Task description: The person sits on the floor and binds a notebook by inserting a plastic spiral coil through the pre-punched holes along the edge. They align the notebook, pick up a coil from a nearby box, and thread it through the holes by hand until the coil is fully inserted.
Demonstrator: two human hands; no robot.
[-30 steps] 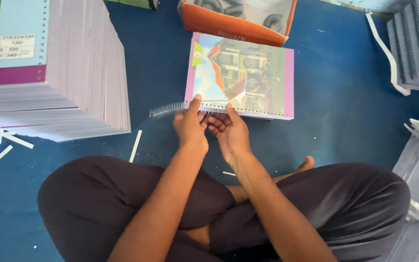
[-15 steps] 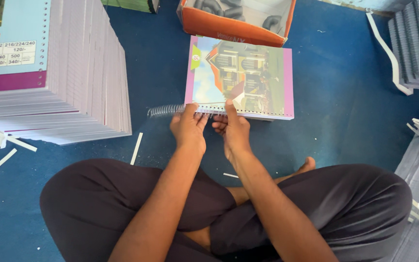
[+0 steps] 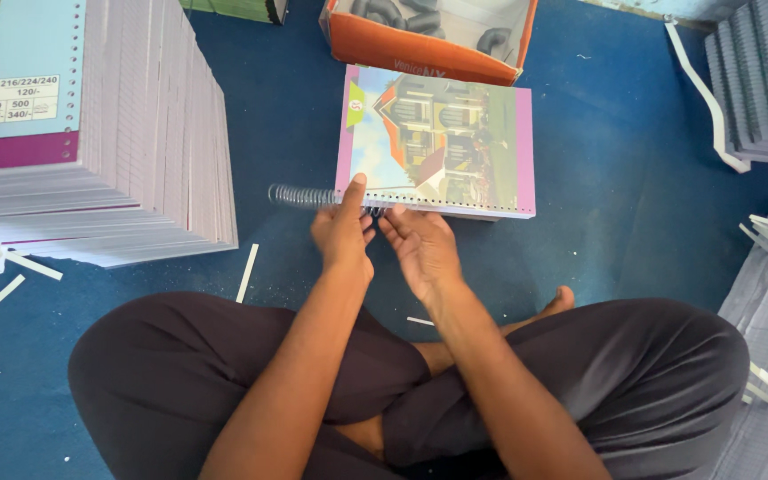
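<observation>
The notebook (image 3: 437, 142) is lying on the blue floor (image 3: 615, 231), its punched edge facing the person. The left hand (image 3: 341, 233) is pinching the wire spiral (image 3: 302, 196); the right hand (image 3: 421, 249) is resting loosely open at the edge. The coil is sticking out left, seemingly barely threaded; fingers are hiding the entry holes.

Box and printed covers on the blue floor

An open orange cardboard box (image 3: 420, 44) stands at the top centre, dark coils inside. Far left, a tall stack's top cover (image 3: 15, 80) carries a light-blue printed panel with a small white table and a magenta band below.
</observation>
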